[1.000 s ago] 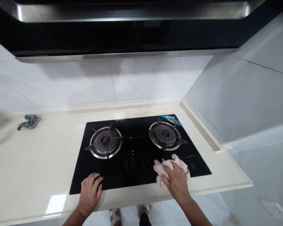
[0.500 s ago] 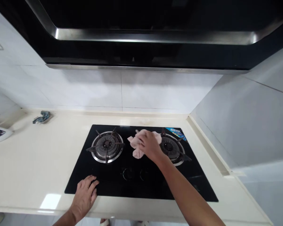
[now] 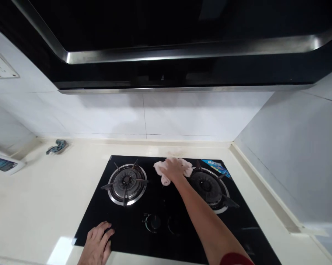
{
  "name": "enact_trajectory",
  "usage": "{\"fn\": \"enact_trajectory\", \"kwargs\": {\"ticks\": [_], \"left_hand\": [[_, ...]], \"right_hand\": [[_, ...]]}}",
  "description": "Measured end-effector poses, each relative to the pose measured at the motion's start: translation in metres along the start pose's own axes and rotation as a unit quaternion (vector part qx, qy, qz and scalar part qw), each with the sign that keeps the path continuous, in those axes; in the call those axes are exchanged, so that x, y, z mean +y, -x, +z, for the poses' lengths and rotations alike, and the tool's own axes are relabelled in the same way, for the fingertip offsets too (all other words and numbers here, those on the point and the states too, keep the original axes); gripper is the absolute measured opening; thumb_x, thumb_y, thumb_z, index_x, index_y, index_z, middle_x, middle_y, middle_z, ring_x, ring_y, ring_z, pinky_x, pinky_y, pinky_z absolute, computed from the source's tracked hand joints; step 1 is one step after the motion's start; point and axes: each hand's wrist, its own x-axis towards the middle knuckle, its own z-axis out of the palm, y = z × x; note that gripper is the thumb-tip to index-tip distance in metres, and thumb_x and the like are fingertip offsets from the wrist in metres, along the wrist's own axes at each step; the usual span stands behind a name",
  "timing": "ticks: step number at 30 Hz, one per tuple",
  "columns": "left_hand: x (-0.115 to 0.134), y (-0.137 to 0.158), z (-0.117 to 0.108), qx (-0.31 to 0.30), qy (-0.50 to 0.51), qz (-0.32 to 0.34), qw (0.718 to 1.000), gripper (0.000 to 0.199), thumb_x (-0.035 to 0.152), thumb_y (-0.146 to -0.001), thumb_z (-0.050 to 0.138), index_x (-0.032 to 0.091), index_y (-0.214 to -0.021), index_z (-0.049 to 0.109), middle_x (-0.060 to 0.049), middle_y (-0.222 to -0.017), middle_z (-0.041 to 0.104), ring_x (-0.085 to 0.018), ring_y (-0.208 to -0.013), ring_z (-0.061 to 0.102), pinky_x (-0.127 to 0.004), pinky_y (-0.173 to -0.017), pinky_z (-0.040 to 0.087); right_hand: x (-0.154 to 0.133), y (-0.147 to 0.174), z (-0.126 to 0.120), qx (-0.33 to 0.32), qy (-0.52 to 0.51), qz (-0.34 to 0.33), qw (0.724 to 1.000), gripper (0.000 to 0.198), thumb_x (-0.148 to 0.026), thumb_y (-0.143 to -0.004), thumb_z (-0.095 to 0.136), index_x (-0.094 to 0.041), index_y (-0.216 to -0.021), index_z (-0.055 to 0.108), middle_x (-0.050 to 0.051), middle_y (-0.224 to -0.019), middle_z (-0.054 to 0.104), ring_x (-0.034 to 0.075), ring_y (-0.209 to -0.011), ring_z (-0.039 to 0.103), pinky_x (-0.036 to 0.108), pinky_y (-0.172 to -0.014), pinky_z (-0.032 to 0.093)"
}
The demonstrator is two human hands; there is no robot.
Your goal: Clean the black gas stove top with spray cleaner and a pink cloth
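A black glass gas cooktop (image 3: 121, 232) with two burners is set into the pale counter. My right hand (image 3: 173, 169) presses a pale pink cloth (image 3: 186, 166) onto the glass near its back edge, between the left burner (image 3: 127, 179) and the right burner (image 3: 208, 186). Part of the cloth is hidden under the hand. My left hand (image 3: 97, 241) lies on the cooktop's front left edge, fingers stretched out and holding nothing. Two round control knobs (image 3: 154, 222) sit between the hands, toward the front.
A black range hood (image 3: 160, 73) hangs low over the back. On the counter (image 3: 44, 198) at left lie a crumpled dark cloth (image 3: 57, 146) and a white device with a dark screen (image 3: 2, 164). A tiled wall (image 3: 293, 147) closes the right side.
My right hand has pushed the cloth slightly back toward the cooktop's rear edge, its fingers now flatter over it. My left hand stays at the front left edge. The view has shifted.
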Motion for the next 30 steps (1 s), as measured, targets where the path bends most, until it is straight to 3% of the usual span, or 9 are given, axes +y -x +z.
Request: {"fn": "enact_trajectory", "kwargs": {"ticks": [3,6,10,15,17,22,26,30], "left_hand": [[0.001,-0.002,-0.002,-0.006,-0.003,-0.003,1.000,0.031,0.010,-0.086,0.050,0.023,-0.112,0.062,-0.008,-0.114,0.067,-0.023,-0.112,0.061,-0.037,-0.090,0.049],[0.003,-0.003,-0.003,-0.011,-0.008,-0.002,1.000,0.032,0.007,-0.086,0.049,0.021,-0.111,0.062,-0.008,-0.114,0.066,-0.022,-0.113,0.061,-0.036,-0.091,0.047],[0.004,-0.003,-0.004,-0.011,-0.009,-0.001,1.000,0.032,0.006,-0.085,0.049,0.022,-0.111,0.062,-0.008,-0.114,0.066,-0.022,-0.113,0.060,-0.036,-0.091,0.047],[0.001,-0.001,-0.002,-0.004,-0.017,0.010,1.000,0.031,0.009,-0.086,0.051,0.022,-0.111,0.062,-0.007,-0.114,0.066,-0.022,-0.112,0.060,-0.035,-0.091,0.046],[-0.002,-0.001,0.000,-0.002,-0.020,0.014,1.000,0.030,0.010,-0.086,0.052,0.022,-0.111,0.062,-0.007,-0.114,0.067,-0.022,-0.112,0.060,-0.035,-0.090,0.045],[-0.009,0.006,0.008,-0.006,-0.020,0.015,1.000,0.029,0.014,-0.087,0.052,0.022,-0.113,0.062,-0.007,-0.117,0.066,-0.022,-0.114,0.060,-0.035,-0.091,0.045],[-0.015,0.014,0.017,-0.011,-0.019,0.009,1.000,0.030,0.017,-0.088,0.051,0.024,-0.115,0.062,-0.007,-0.118,0.066,-0.023,-0.115,0.060,-0.036,-0.091,0.045],[-0.020,0.017,0.022,-0.012,-0.027,0.015,0.999,0.029,0.020,-0.088,0.052,0.025,-0.114,0.063,-0.006,-0.119,0.067,-0.023,-0.114,0.061,-0.036,-0.090,0.045]], "right_hand": [[0.004,-0.022,-0.001,0.014,-0.044,0.143,0.989,0.059,-0.052,-0.099,0.030,-0.016,-0.142,0.044,0.024,-0.145,0.038,0.041,-0.133,0.035,0.070,-0.103,0.019],[0.003,-0.035,0.003,0.015,-0.061,0.189,0.980,0.058,-0.055,-0.096,0.038,-0.016,-0.138,0.048,0.024,-0.143,0.041,0.043,-0.132,0.035,0.072,-0.103,0.017],[-0.008,-0.030,0.010,0.031,-0.065,0.138,0.988,0.064,-0.054,-0.092,0.046,-0.015,-0.143,0.044,0.024,-0.144,0.040,0.045,-0.134,0.033,0.069,-0.105,0.018],[-0.045,0.003,0.031,0.037,-0.066,-0.072,0.995,0.068,-0.040,-0.080,0.070,-0.030,-0.142,0.045,0.009,-0.142,0.048,0.030,-0.130,0.042,0.046,-0.113,0.025],[-0.047,0.016,0.041,0.038,-0.067,-0.120,0.990,0.065,-0.037,-0.079,0.072,-0.030,-0.139,0.049,0.008,-0.145,0.047,0.028,-0.131,0.042,0.043,-0.114,0.025],[0.000,0.058,0.061,0.077,-0.083,-0.142,0.983,0.058,-0.037,-0.078,0.073,-0.031,-0.134,0.058,0.008,-0.162,0.021,0.035,-0.145,0.023,0.050,-0.117,0.019],[0.032,0.101,0.062,0.061,-0.066,-0.152,0.984,0.069,-0.037,-0.074,0.077,-0.035,-0.139,0.053,0.008,-0.152,0.036,0.036,-0.140,0.029,0.052,-0.117,0.017],[0.035,0.125,0.047,0.022,-0.078,-0.094,0.992,0.073,-0.027,-0.076,0.072,-0.036,-0.143,0.046,0.008,-0.135,0.051,0.029,-0.126,0.047,0.041,-0.106,0.035]]}}
